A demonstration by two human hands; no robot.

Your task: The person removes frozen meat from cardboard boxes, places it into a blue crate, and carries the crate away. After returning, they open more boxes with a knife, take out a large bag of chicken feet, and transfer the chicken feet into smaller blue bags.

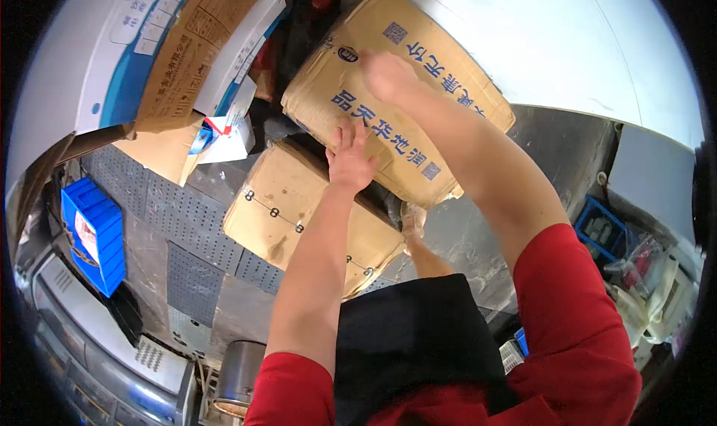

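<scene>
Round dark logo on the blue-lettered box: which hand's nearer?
Right. The right hand is over the box, just beside the logo in this view; the left hand is farther off, at the box edge closer to the wearer.

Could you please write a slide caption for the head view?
Left hand spread on a blue-lettered box, right hand curled over it, another box nearby.

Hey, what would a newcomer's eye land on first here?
Probably the large cardboard box printed with blue characters, upper center, with the left hand and right hand over it. Next, the stained cardboard box left of center, then the bright blue plastic crate at far left.
</scene>
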